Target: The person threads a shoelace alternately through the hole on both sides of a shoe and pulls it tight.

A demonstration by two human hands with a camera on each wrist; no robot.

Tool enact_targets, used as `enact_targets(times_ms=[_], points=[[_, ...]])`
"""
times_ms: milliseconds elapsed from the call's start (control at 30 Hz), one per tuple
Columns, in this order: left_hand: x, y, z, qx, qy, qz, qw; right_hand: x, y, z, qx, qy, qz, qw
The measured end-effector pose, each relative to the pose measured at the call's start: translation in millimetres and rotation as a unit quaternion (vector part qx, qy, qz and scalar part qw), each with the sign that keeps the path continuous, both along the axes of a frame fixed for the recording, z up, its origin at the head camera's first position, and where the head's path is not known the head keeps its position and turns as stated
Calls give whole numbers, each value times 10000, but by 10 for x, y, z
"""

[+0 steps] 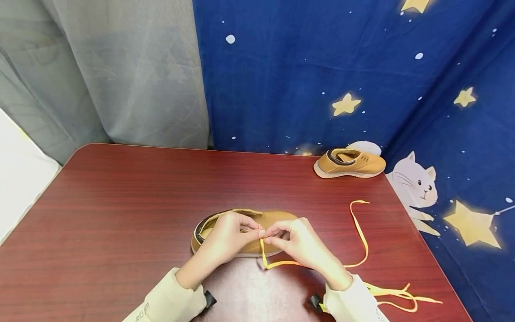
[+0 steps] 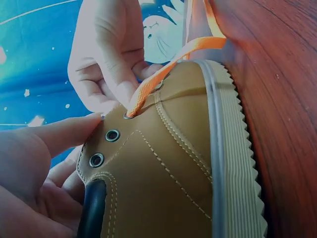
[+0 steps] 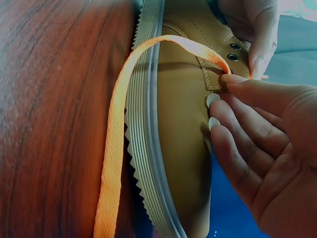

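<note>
A tan shoe (image 1: 281, 218) lies on the table with its toe pointing right. An orange-yellow shoelace (image 2: 171, 62) runs into the eyelet nearest the toe, and two metal-rimmed eyelets beside it hold no lace. My left hand (image 1: 233, 235) grips the edge of the eyelet flap (image 2: 119, 148), thumb on top. At the laced eyelet, my right hand (image 1: 299, 239) pinches the shoelace (image 3: 116, 124) with its thumb, while other fingertips touch the shoe's upper (image 3: 183, 124). A short bit of lace (image 3: 257, 77) shows past the flap's edge near the left thumb.
The lace's long end (image 1: 364, 241) curves across the table (image 1: 120, 214) to the right. Another yellow lace (image 1: 402, 295) lies loosely by the right sleeve. The matching shoe (image 1: 362, 166), with no lace in its visible eyelets, stands at the back right near the blue curtain (image 1: 273, 89).
</note>
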State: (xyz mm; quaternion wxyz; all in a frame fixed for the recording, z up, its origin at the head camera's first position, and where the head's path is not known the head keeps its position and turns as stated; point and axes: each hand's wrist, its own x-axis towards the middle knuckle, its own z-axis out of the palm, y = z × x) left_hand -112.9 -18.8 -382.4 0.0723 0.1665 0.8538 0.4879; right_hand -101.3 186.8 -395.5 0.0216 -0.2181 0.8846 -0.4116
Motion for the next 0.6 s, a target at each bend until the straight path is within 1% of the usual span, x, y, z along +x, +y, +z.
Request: enact_targets(times_ms=[133,200,267,367,467,533,600], points=[[-8,0,6,-27,64,143,9999,9,-9,-3,8,97,77,9999],[-11,4,23,28,103,301,9995,13,-9,-3,51,189,123,9997],[-18,-1,47,181,150,485,9985,14,-6,-4,121,288,158,9994],[-32,-22,86,520,246,648,9962,14,3,-4,193,329,178,9991],[-38,-48,125,963,277,665,9927,11,9,-3,233,385,210,9988],[-39,-61,148,1387,235,626,9881,10,10,-2,245,438,240,9985],[-36,-70,167,1938,170,551,9793,9,11,0,263,509,272,9980]])
